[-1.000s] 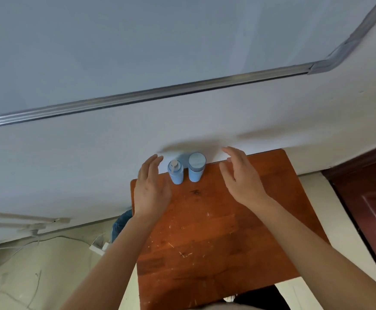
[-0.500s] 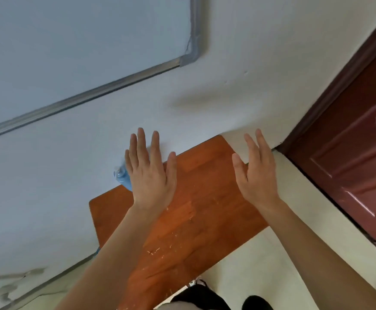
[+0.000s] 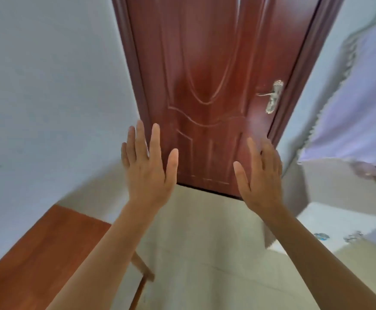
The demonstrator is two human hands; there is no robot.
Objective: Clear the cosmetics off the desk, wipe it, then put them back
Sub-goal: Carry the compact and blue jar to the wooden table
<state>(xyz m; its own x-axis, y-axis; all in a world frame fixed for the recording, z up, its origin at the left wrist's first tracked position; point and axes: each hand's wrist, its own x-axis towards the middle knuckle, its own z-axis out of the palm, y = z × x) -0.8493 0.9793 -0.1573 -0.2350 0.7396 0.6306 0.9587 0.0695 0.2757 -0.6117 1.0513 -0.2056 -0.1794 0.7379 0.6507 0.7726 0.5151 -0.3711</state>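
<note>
Reddish-brown wood of the desk [image 3: 37,253] fills the lower left corner, closest to the camera. No cosmetics show anywhere in this view, so their place cannot be told. Going by the task alone, such containers are probably small, light and stiff, with smooth sides that may slip, and some may be breakable. It seems safer to take hold round the body than by the cap.

Both bare forearms reach forward and upward, the left one passing over the desk's right edge. The left hand [image 3: 149,173] and right hand [image 3: 260,177] are raised with their backs to the camera. Their fingers are straight and spread and hold nothing, and the two hands are well apart.

Beyond them lies the pale floor [image 3: 205,253]. To the right is a white surface [image 3: 339,220] with a few small items too blurred to name. Farthest stands a dark red door [image 3: 205,63] with a metal handle [image 3: 272,97].
</note>
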